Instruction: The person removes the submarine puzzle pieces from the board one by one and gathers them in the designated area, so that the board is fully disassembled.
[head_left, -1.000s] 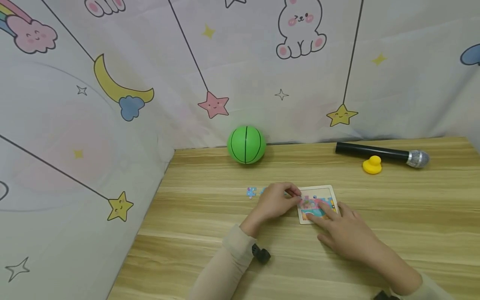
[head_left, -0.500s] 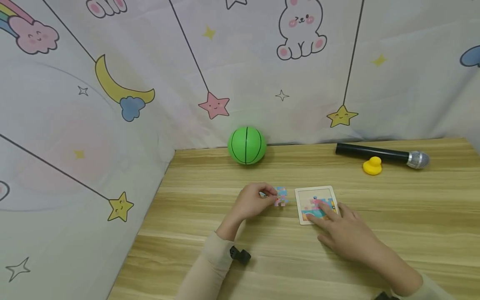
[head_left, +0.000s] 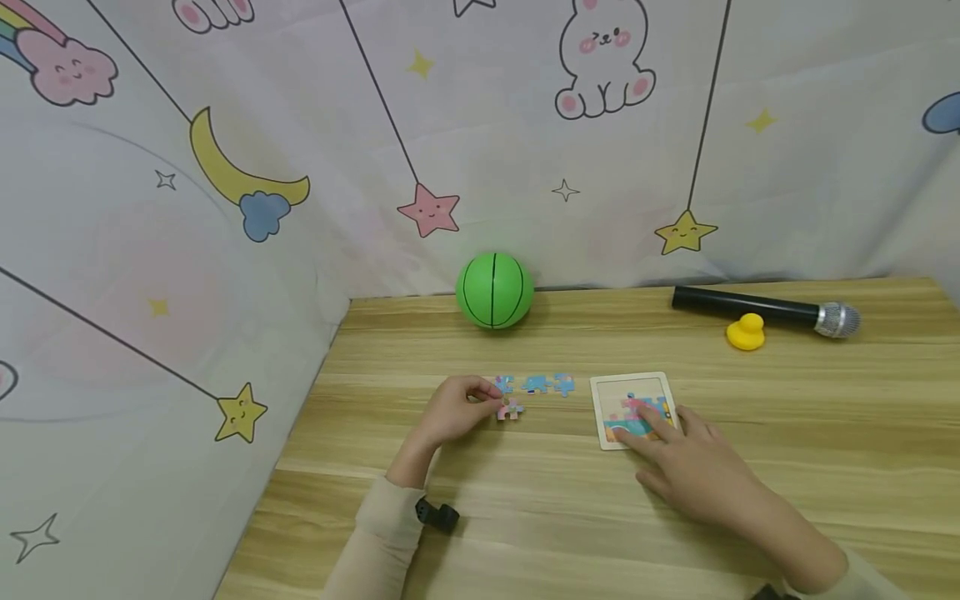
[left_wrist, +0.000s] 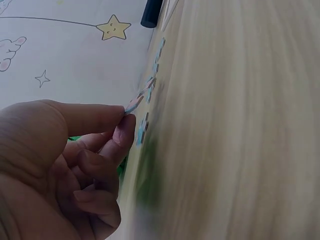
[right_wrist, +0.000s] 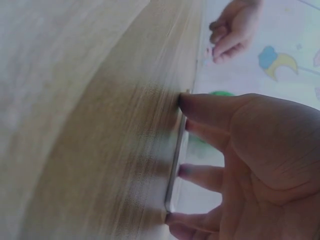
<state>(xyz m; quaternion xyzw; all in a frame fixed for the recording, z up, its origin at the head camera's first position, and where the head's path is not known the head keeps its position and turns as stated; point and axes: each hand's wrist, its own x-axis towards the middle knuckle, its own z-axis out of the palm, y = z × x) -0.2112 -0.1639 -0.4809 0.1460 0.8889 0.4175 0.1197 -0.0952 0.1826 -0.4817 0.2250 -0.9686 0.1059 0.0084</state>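
Pink and blue knobbed jigsaw piece [head_left: 513,409], pinched in left fingers [head_left: 489,407], right fingers [head_left: 660,425] spread on framed puzzle [head_left: 626,388]

Wood-grain table [head_left: 525,517], green ball [head_left: 495,291] set near its far edge, black microphone [head_left: 750,306] laid just behind yellow toy duck [head_left: 746,333], square puzzle tray [head_left: 632,387] placed nearer, three loose puzzle pieces [head_left: 537,384] lined up left of it.

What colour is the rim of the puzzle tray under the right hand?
The puzzle tray's rim is cream or off-white; the head view shows it best.
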